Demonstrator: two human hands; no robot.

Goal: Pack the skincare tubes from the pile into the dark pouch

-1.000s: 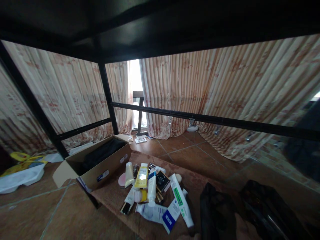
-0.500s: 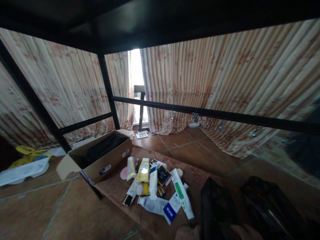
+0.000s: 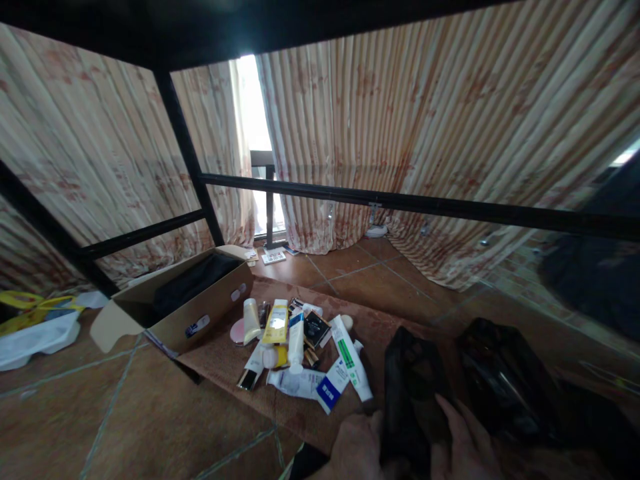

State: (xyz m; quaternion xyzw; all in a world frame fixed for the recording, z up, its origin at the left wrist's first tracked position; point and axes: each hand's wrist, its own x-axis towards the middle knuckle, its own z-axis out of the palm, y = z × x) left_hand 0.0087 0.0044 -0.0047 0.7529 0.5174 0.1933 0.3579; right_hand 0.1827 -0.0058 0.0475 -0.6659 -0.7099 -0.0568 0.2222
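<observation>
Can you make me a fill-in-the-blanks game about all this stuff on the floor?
The left hand and the right hand touch a ____ pouch.
The pile of tubes lies to the ____ of the pouch.
The open box is made of ____.
Missing words: black; left; cardboard.

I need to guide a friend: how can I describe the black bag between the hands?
Right of the heap of tubes on the brown mat lie two black bags. It is the left bag, held between the left hand and right hand; the glossy bag lies outside them.
</observation>
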